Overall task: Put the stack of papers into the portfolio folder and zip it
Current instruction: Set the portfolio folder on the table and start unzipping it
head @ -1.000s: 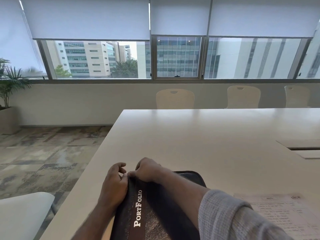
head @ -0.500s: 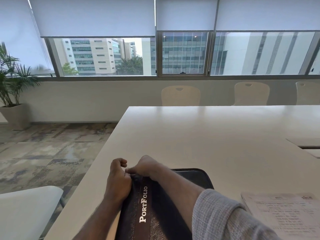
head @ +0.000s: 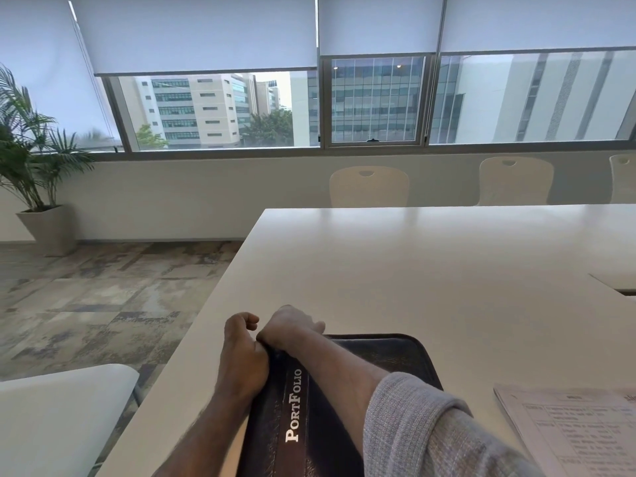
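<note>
A dark leather portfolio folder (head: 389, 359) with "PortFolio" lettered on a strip lies closed on the white table (head: 413, 263) near its front left edge. My left hand (head: 241, 356) clasps the folder's far left corner, fingers curled. My right hand (head: 292, 327) reaches across the folder, its fingers pinched at the same corner; what they pinch is hidden. The stack of printed papers (head: 578, 428) lies on the table to the right of the folder, apart from it.
A white chair seat (head: 58, 414) stands at the table's left side. Pale chairs (head: 368, 185) line the far edge under the windows. A potted palm (head: 31, 166) stands on the floor at far left. A recessed cable hatch (head: 619, 284) sits in the tabletop at right.
The view has drifted left and slightly down. Both hands stay at the folder's far left corner, and the right hand's fingers have shifted a little to the right along the edge.
</note>
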A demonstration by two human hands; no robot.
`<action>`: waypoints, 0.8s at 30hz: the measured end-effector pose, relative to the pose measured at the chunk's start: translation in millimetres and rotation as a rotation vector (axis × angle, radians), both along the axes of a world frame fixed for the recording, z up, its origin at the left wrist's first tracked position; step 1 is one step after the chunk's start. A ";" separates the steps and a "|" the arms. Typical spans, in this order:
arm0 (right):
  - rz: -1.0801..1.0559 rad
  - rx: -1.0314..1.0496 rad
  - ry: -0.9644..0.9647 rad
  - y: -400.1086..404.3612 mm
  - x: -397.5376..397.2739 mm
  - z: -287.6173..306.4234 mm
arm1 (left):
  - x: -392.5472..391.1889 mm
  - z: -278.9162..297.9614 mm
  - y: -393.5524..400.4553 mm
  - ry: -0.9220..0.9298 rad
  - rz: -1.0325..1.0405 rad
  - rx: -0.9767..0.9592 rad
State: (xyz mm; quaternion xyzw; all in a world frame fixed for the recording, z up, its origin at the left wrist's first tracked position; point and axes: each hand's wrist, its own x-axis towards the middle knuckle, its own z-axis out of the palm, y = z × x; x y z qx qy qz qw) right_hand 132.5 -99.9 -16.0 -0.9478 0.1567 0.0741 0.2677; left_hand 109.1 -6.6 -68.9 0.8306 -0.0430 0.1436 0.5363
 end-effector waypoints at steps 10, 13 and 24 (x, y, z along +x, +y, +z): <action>-0.064 0.256 -0.072 -10.5 5.7 8.5 | 3.1 -1.2 -0.3 -0.012 0.030 0.145; -0.028 0.194 -0.093 -17.3 6.7 7.6 | 4.4 -0.2 -0.9 -0.006 0.010 0.224; -0.077 0.224 -0.074 -34.6 4.8 2.7 | 7.3 2.0 -1.9 0.023 -0.081 0.393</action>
